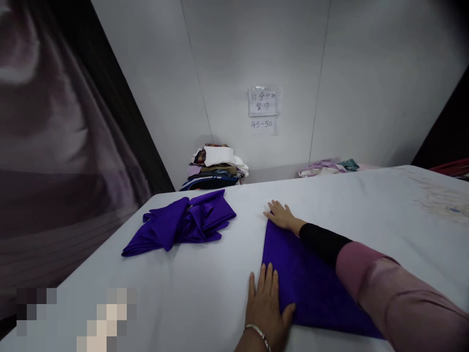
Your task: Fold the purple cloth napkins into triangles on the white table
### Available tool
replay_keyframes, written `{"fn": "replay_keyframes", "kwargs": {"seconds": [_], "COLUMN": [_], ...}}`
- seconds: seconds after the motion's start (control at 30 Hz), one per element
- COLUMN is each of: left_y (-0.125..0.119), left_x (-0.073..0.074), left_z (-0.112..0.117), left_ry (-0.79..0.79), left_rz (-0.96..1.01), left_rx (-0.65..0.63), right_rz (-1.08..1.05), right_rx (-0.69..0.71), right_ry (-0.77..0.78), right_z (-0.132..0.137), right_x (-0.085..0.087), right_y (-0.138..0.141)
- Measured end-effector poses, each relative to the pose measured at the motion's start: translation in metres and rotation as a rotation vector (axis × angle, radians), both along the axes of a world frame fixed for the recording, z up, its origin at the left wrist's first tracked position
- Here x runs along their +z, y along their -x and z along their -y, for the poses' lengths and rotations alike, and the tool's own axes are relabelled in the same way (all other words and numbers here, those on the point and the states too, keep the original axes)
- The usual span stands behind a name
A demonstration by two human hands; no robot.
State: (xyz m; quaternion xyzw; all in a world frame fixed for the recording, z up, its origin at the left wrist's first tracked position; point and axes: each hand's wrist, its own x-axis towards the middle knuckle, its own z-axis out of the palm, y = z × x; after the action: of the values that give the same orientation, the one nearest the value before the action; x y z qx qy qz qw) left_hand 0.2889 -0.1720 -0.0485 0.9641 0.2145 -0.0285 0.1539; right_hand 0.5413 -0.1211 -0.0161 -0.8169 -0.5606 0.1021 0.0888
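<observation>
- pale grey wall panels [256,49] stand behind a white-covered tabletop [190,293]; a dark curtain [54,146] hangs along the left side.
- a paper sign [263,101] with handwriting is taped to the wall.
- a pile of folded cloths [216,168] in mixed colours sits at the wall past the tabletop's far edge, and a smaller heap [324,167] lies to its right.
- the flat purple cloth [308,283] lies on the near right part of the tabletop, spread smooth, with one corner pointing away from the person.
- the left hand [266,310], with a bracelet [258,332] on its wrist, lies palm down at the cloth's near left edge; its fingers are stretched out flat and grip nothing, and the thumb rests on the cloth.
- the right hand [281,215] lies flat at the cloth's far corner, fingers open and spread, pressing down without gripping.
- its arm crosses over the cloth in a pink sleeve [395,293] with a black cuff [322,242].
- a bunched purple cloth [183,222] lies on the tabletop to the left, well apart from both hands.
</observation>
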Motion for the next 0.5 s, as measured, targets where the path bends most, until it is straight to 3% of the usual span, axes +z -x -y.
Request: {"fn": "replay_keyframes", "kwargs": {"seconds": [0.07, 0.17, 0.23, 0.33, 0.5], "left_y": [0.0, -0.001, -0.002, -0.003, -0.002], "left_x": [-0.004, -0.011, -0.013, -0.013, -0.011], "left_z": [0.0, 0.0, 0.0, 0.0, 0.001], "left_ry": [-0.039, -0.089, -0.101, -0.114, -0.159], "left_rz": [0.006, 0.024, 0.032, 0.029, 0.03], "left_rx": [0.005, -0.004, -0.012, -0.004, 0.0], "right_rz": [-0.007, -0.062, -0.069, -0.028, 0.042], "right_rx": [0.11, 0.423, 0.483, 0.361, 0.006], "right_ry": [-0.025, -0.08, -0.073, -0.032, -0.003], "right_z": [0.027, 0.074, 0.095, 0.1, 0.089], "right_x": [-0.004, -0.021, -0.031, -0.037, -0.024], "right_y": [0.026, 0.063, 0.069, 0.046, -0.022]}}
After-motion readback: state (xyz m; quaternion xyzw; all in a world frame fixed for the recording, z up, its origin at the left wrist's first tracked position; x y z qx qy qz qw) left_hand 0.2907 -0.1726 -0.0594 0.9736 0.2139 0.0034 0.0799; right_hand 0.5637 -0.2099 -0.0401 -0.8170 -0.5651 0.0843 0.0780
